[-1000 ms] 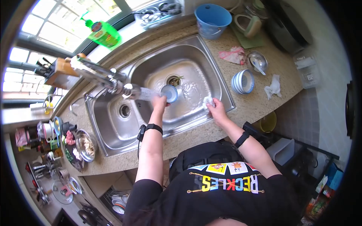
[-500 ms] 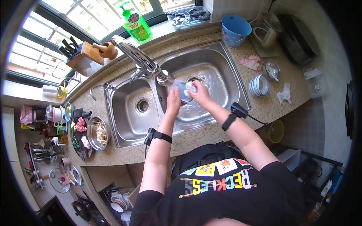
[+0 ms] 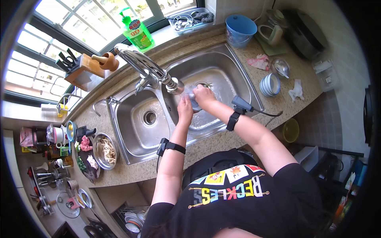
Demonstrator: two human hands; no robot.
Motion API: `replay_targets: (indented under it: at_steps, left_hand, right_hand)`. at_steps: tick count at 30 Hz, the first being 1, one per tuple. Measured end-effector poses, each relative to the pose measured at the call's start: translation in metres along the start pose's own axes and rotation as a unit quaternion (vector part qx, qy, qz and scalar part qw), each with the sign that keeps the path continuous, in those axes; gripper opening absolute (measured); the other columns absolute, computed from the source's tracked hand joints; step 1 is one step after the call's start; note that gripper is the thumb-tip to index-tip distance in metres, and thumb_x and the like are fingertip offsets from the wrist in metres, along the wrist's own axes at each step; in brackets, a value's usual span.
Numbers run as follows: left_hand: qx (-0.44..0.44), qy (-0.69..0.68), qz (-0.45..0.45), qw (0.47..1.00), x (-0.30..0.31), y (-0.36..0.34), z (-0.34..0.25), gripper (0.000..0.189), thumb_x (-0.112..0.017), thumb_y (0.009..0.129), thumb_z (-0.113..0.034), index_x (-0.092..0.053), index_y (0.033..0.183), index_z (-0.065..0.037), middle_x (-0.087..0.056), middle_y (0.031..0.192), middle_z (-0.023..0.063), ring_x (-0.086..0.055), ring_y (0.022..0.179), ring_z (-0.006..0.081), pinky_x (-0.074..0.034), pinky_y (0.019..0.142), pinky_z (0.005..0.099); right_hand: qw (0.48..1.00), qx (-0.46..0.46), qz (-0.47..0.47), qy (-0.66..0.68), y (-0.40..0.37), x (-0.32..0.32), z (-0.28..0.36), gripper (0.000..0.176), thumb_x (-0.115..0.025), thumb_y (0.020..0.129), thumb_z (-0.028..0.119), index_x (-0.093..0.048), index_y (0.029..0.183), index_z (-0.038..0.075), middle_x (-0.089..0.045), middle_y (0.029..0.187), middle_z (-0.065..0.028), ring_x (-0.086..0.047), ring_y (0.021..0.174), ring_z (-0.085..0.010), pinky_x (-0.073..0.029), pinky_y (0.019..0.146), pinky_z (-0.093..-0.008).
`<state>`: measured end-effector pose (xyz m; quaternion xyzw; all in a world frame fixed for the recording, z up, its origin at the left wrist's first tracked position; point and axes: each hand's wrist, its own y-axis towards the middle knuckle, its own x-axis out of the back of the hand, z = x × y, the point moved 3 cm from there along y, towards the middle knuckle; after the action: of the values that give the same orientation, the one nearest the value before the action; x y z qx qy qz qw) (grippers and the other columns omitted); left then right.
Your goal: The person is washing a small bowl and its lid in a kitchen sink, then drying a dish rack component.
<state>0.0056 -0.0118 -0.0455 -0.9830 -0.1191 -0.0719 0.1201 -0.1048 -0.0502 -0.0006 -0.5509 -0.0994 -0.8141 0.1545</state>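
The sink (image 3: 226,75) (right basin) catches the runoff. Below the faucet (image 3: 152,69) spout, the left hand (image 3: 185,108) has its grip closed on the small bowl (image 3: 193,104), keeping it in the stream. The right hand (image 3: 204,96) covers the bowl's mouth; its grip cannot be determined.

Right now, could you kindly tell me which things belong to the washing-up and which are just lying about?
In use: left hand, right hand, small bowl held between them under the tap, right sink basin.
Lying about: soap bottle, blue bucket, stacked bowls, pink cloth, knife block, dish of food.
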Motion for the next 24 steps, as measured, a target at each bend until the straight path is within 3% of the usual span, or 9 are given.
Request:
replay_targets:
  at_steps: [4, 6, 11, 16, 18, 19, 20, 22, 24]
  left_hand:
    - [0.011, -0.033, -0.005, 0.999, 0.0, 0.0, 0.004, 0.039, -0.038, 0.093, -0.034, -0.054, 0.1, 0.001, -0.062, 0.088, 0.019, -0.06, 0.083, 0.0318, -0.044, 0.073, 0.04]
    - [0.04, -0.021, 0.019, 0.999, 0.006, 0.003, 0.005, 0.038, -0.038, 0.092, -0.033, -0.055, 0.095, 0.0, -0.062, 0.084, 0.0204, -0.06, 0.082, 0.034, -0.044, 0.071, 0.0416]
    - [-0.086, 0.146, -0.035, 0.985, 0.008, -0.005, -0.019, 0.038, -0.039, 0.092, -0.033, -0.055, 0.094, 0.0, -0.059, 0.086, 0.0249, -0.057, 0.084, 0.041, -0.043, 0.072, 0.0431]
    - [-0.09, 0.072, -0.077, 0.99, 0.003, -0.013, -0.028, 0.038, -0.039, 0.092, -0.034, -0.055, 0.097, 0.0, -0.059, 0.087, 0.0245, -0.056, 0.086, 0.0415, -0.043, 0.073, 0.043]
    - [-0.076, 0.114, -0.063, 0.989, 0.01, -0.019, -0.036, 0.038, -0.04, 0.091, -0.034, -0.056, 0.098, 0.0, -0.059, 0.088, 0.0239, -0.056, 0.086, 0.0406, -0.043, 0.073, 0.0425]
    - [-0.072, 0.138, -0.064, 0.986, 0.015, -0.01, -0.023, 0.035, -0.044, 0.09, -0.032, -0.057, 0.096, 0.0, -0.06, 0.088, 0.0232, -0.058, 0.085, 0.0384, -0.044, 0.072, 0.0412]
    - [-0.072, 0.139, -0.063, 0.986, 0.016, -0.008, -0.018, 0.035, -0.044, 0.09, -0.032, -0.057, 0.096, 0.0, -0.06, 0.088, 0.0232, -0.058, 0.085, 0.0384, -0.044, 0.072, 0.0412]
    - [-0.113, 0.188, -0.022, 0.975, 0.015, -0.011, -0.018, 0.031, -0.049, 0.088, -0.028, -0.058, 0.095, 0.0, -0.06, 0.088, 0.023, -0.059, 0.085, 0.0356, -0.044, 0.072, 0.0388]
    - [-0.106, 0.157, -0.008, 0.982, 0.012, -0.013, -0.005, 0.028, -0.053, 0.086, -0.025, -0.059, 0.095, 0.0, -0.061, 0.092, 0.0203, -0.06, 0.083, 0.0323, -0.045, 0.073, 0.0366]
  right_hand:
    - [0.94, 0.019, -0.198, 0.277, -0.004, 0.001, 0.004, 0.017, -0.06, 0.066, 0.005, -0.059, 0.083, 0.0, -0.06, 0.078, -0.0186, -0.059, 0.071, -0.0352, -0.047, 0.065, -0.0424]
    - [0.821, -0.094, 0.159, 0.541, 0.002, -0.02, -0.002, 0.017, -0.061, 0.065, 0.005, -0.059, 0.081, -0.002, -0.061, 0.073, -0.0178, -0.058, 0.066, -0.0353, -0.047, 0.062, -0.0401]
    - [0.99, 0.094, 0.108, -0.002, 0.006, 0.016, 0.006, 0.013, -0.061, 0.066, 0.007, -0.062, 0.078, 0.0, -0.062, 0.073, -0.0188, -0.061, 0.071, -0.0346, -0.049, 0.063, -0.0398]
    - [0.972, 0.086, -0.177, 0.13, -0.001, 0.006, 0.016, 0.011, -0.059, 0.07, 0.007, -0.06, 0.079, 0.001, -0.06, 0.068, -0.015, -0.062, 0.068, -0.0297, -0.049, 0.061, -0.0369]
    - [0.897, 0.032, -0.013, 0.44, -0.002, -0.005, 0.012, 0.008, -0.056, 0.072, 0.006, -0.059, 0.078, 0.001, -0.059, 0.064, -0.0116, -0.059, 0.061, -0.0215, -0.047, 0.057, -0.0329]
    - [0.821, -0.049, 0.207, 0.53, -0.002, -0.012, 0.008, 0.009, -0.056, 0.072, 0.006, -0.06, 0.078, 0.001, -0.062, 0.067, -0.0111, -0.057, 0.06, -0.016, -0.046, 0.057, -0.0307]
    - [0.821, -0.05, 0.207, 0.53, -0.001, -0.008, 0.003, 0.009, -0.056, 0.072, 0.006, -0.06, 0.078, 0.001, -0.062, 0.067, -0.0111, -0.057, 0.06, -0.016, -0.046, 0.057, -0.0307]
    - [0.939, 0.06, 0.302, 0.157, -0.008, 0.021, 0.01, 0.01, -0.058, 0.069, 0.006, -0.061, 0.077, 0.001, -0.063, 0.071, -0.0139, -0.06, 0.062, -0.0215, -0.047, 0.059, -0.0343]
    - [0.94, 0.091, 0.328, 0.025, -0.005, -0.002, -0.006, 0.012, -0.057, 0.066, 0.006, -0.062, 0.076, 0.001, -0.063, 0.073, -0.0165, -0.062, 0.068, -0.0273, -0.048, 0.062, -0.0371]
